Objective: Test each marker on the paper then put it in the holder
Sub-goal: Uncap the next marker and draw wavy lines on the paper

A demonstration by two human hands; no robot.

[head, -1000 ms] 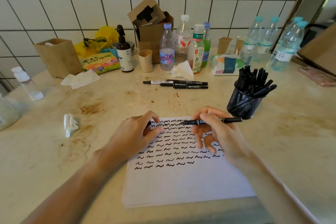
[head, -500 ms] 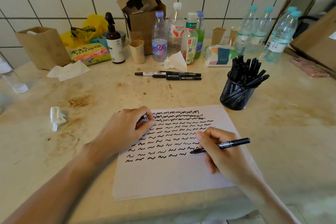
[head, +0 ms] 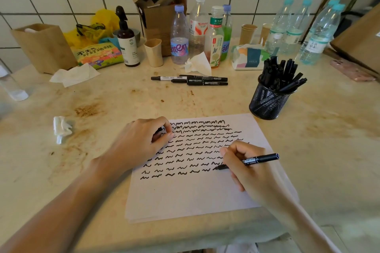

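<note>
A white paper sheet (head: 185, 195) lies on the counter, covered in rows of black squiggles. My right hand (head: 248, 172) grips an uncapped black marker (head: 261, 159), whose tip touches the paper at the right end of the second-lowest squiggle row. My left hand (head: 141, 144) rests on the sheet's upper left corner, its fingers curled round a small black piece that looks like the marker's cap (head: 159, 130). A black mesh holder (head: 267, 104) packed with several black markers stands beyond the paper's right corner. Three loose markers (head: 191, 80) lie further back.
Bottles (head: 180, 35), paper cups (head: 154, 52), a tissue pack (head: 248, 57), a cardboard box (head: 158, 12) and a brown bag (head: 45, 47) line the tiled wall. Crumpled tissues (head: 61, 127) lie on the left. A pink phone (head: 349, 69) sits at the right. The counter's front edge runs just below the paper.
My right hand has brought the marker from the top of the sheet down to the lower rows and set its tip on the paper. My left hand has stayed put.
</note>
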